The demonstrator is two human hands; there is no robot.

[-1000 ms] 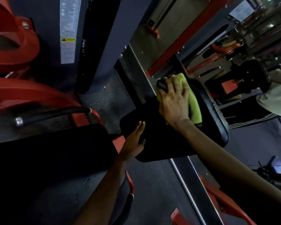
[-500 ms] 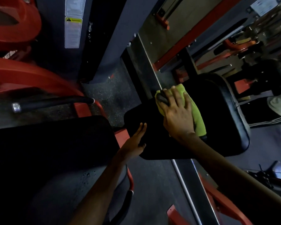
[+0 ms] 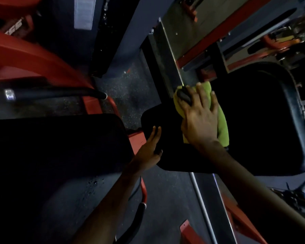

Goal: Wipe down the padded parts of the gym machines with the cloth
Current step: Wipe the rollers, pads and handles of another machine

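Far left: red machine frame, black handle bar, and below them a big dark pad.
My left hand: fingers straight and relaxed, resting on the near left edge of the black seat pad, gripping nothing.
My right hand: fingers spread flat, pressing down on the cloth.
Green cloth: under my right palm, at the seat pad's far left edge.

No text legible. White label on the dark upright column, top of view: carries print, too blurred to read. Pale lettering on the red machine part, top left: smeared, characters cannot be made out.
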